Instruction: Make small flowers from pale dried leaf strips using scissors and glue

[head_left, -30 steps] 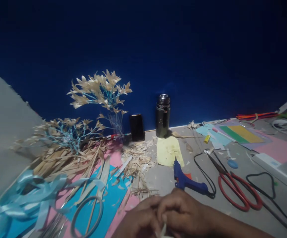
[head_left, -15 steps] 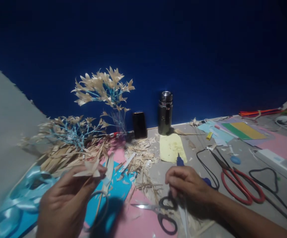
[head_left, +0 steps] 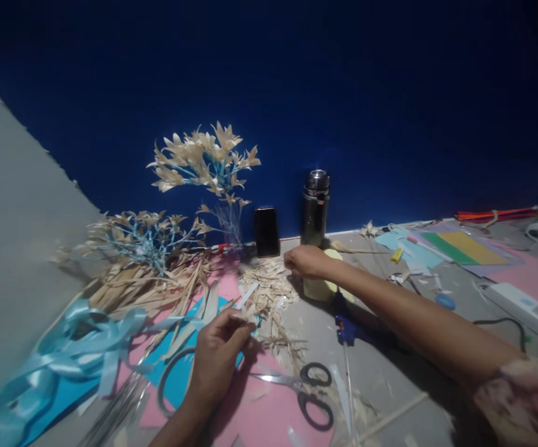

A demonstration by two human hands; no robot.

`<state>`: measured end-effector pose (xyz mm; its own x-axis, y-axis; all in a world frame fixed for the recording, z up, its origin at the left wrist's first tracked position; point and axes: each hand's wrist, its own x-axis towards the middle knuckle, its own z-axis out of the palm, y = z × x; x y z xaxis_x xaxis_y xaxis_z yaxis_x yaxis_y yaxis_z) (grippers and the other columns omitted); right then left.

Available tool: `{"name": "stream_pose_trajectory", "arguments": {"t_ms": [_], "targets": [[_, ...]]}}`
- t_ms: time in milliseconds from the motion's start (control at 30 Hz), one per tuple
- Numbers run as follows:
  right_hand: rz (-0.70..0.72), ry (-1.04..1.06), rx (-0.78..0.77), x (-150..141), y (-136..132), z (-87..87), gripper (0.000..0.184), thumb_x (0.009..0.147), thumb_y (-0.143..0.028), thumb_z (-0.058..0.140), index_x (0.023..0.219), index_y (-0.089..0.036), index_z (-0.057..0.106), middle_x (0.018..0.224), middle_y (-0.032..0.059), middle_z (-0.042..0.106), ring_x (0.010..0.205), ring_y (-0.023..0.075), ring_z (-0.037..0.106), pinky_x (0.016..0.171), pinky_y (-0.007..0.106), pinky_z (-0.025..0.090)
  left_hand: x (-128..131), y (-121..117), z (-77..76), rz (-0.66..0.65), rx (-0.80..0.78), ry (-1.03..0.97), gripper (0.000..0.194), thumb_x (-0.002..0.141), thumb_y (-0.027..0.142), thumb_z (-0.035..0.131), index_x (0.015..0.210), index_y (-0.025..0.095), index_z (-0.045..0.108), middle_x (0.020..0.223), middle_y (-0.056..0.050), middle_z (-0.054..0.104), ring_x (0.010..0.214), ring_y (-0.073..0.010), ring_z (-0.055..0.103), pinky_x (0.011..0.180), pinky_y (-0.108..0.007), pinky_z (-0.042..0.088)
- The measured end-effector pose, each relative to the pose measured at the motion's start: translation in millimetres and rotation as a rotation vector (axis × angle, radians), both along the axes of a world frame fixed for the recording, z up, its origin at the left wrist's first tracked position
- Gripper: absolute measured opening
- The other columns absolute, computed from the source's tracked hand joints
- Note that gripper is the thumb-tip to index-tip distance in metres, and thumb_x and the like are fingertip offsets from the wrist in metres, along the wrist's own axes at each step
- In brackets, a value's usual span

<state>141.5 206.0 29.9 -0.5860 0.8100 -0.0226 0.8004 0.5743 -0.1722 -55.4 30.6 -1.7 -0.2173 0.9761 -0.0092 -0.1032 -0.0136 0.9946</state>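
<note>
The grey tabletop (head_left: 412, 347) runs under both hands to the dark blue wall beyond them. Far left of the left hand (head_left: 219, 351) lies a glossy, looping heap of light blue ribbon (head_left: 71, 344). Beyond that hand lie flat tan leaf strips (head_left: 138, 295), dry and stiff-looking, and past them stand two branching sprays of pale pointed leaf flowers (head_left: 206, 162) on thin blue-wrapped stems. Under and around the left hand lie matte pink and blue paper sheets (head_left: 269, 413).

The left hand is nearly closed, thumb and fingertips pinched on a small pale leaf piece (head_left: 245, 315) just above the blue sheet. The right hand (head_left: 306, 261) reaches well forward, loosely curled and knuckles up, at the near edge of a scattered pile of fine tan leaf scraps (head_left: 266, 292); whether it holds anything I cannot tell. Just to its right lies a pale yellow sheet (head_left: 318, 288), and just beyond it stands a shiny cylindrical metal flask (head_left: 316, 208). A flat black phone (head_left: 267, 231) leans on the wall to the left of the flask.

Below the right forearm lies a blue glue gun (head_left: 347, 328), partly in shadow. Near the left hand, to its right, black-handled scissors (head_left: 303, 391) lie open on the pink paper. Far right of the right hand lie green and yellow paper sheets (head_left: 455, 247).
</note>
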Motion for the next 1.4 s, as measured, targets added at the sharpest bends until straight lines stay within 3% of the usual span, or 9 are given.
{"name": "stream_pose_trajectory", "arguments": {"t_ms": [167, 400, 633, 733, 867, 967, 1067, 1167, 1400], "targets": [[0.022, -0.006, -0.003, -25.2, 15.7, -18.4, 0.025, 0.089, -0.012, 0.058, 0.107, -0.013, 0.075, 0.119, 0.0088, 0.072, 0.105, 0.0224, 0.067, 0.080, 0.025, 0.044, -0.8, -7.3, -0.5, 0.017, -0.017, 0.001, 0.015, 0.071, 0.019, 0.077, 0.065, 0.019, 0.064, 0.052, 0.003, 0.063, 0.046, -0.0122, 0.058, 0.047, -0.023, 0.045], [0.049, -0.031, 0.023, -32.7, 19.6, -36.0, 0.020, 0.085, -0.015, 0.064, 0.101, -0.012, 0.075, 0.115, 0.0208, 0.072, 0.107, 0.0325, 0.069, 0.088, 0.036, 0.048, 8.9, -7.7, -1.8, 0.012, -0.077, -0.136, 0.018, 0.067, 0.022, 0.079, 0.065, 0.019, 0.062, 0.052, 0.003, 0.059, 0.047, -0.0125, 0.057, 0.048, -0.022, 0.044], [-0.060, 0.231, -0.062, -25.2, 23.4, -21.9, 0.016, 0.084, -0.015, 0.064, 0.094, -0.013, 0.075, 0.112, 0.0177, 0.074, 0.106, 0.0299, 0.068, 0.082, 0.031, 0.049, -0.6, -5.8, -8.2, -0.034, -0.078, -0.068, 0.017, 0.072, 0.022, 0.078, 0.065, 0.019, 0.062, 0.054, 0.001, 0.062, 0.051, -0.0141, 0.059, 0.050, -0.023, 0.045], [-0.109, 0.445, -0.175, -14.7, 4.3, -7.5, 0.023, 0.092, -0.021, 0.054, 0.098, -0.011, 0.073, 0.098, 0.0141, 0.077, 0.079, 0.0202, 0.069, 0.062, 0.026, 0.048, -6.5, -3.8, -9.4, -0.045, -0.101, -0.086, 0.024, 0.073, 0.030, 0.081, 0.066, 0.019, 0.061, 0.050, 0.003, 0.058, 0.049, -0.0149, 0.057, 0.049, -0.026, 0.047], [-0.118, 0.680, -0.357, 1.8, -51.2, 0.1, 0.026, 0.095, -0.029, 0.050, 0.101, -0.011, 0.066, 0.092, 0.0113, 0.076, 0.050, 0.0083, 0.051, 0.046, 0.021, 0.038, -2.6, -5.4, -0.5, -0.079, -0.203, -0.299, 0.034, 0.071, 0.038, 0.087, 0.070, 0.017, 0.061, 0.053, 0.004, 0.055, 0.047, -0.0097, 0.049, 0.048, -0.023, 0.043], [-0.133, 1.208, -0.747, 11.6, -96.0, -3.5, 0.023, 0.077, -0.034, 0.072, 0.085, -0.014, 0.064, 0.077, 0.0044, 0.071, 0.045, 0.0050, 0.041, 0.043, 0.019, 0.030, 12.1, -8.4, 13.2, -0.131, -0.284, -0.471, 0.037, 0.064, 0.032, 0.093, 0.076, 0.016, 0.062, 0.064, 0.002, 0.062, 0.053, -0.0089, 0.054, 0.052, -0.021, 0.043], [-0.236, 1.427, -0.955, 17.4, -125.5, -11.2, 0.031, 0.067, -0.035, 0.085, 0.080, -0.016, 0.066, 0.062, -0.0048, 0.058, 0.046, 0.0048, 0.039, 0.044, 0.019, 0.025, 29.1, -6.8, 21.8, -0.189, -0.320, -0.487, 0.039, 0.060, 0.031, 0.094, 0.077, 0.016, 0.062, 0.067, -0.001, 0.066, 0.051, -0.0101, 0.055, 0.051, -0.023, 0.045], [-0.290, 1.446, -0.985, 18.8, -137.8, -20.8, 0.035, 0.065, -0.041, 0.087, 0.076, -0.016, 0.066, 0.055, -0.0068, 0.050, 0.046, 0.0056, 0.036, 0.044, 0.020, 0.023, 41.9, -3.1, 18.9, -0.180, -0.303, -0.439, 0.037, 0.061, 0.031, 0.093, 0.077, 0.016, 0.062, 0.072, -0.003, 0.069, 0.054, -0.0117, 0.059, 0.051, -0.023, 0.047], [-0.360, 1.313, -0.782, 15.7, -140.1, -28.7, 0.025, 0.067, -0.032, 0.083, 0.070, -0.015, 0.066, 0.063, -0.0017, 0.061, 0.057, 0.0095, 0.050, 0.054, 0.023, 0.037, 52.3, -4.0, 1.6, -0.136, -0.193, -0.239, 0.029, 0.073, 0.031, 0.084, 0.071, 0.018, 0.058, 0.057, 0.003, 0.060, 0.046, -0.0094, 0.052, 0.045, -0.021, 0.041]]}}
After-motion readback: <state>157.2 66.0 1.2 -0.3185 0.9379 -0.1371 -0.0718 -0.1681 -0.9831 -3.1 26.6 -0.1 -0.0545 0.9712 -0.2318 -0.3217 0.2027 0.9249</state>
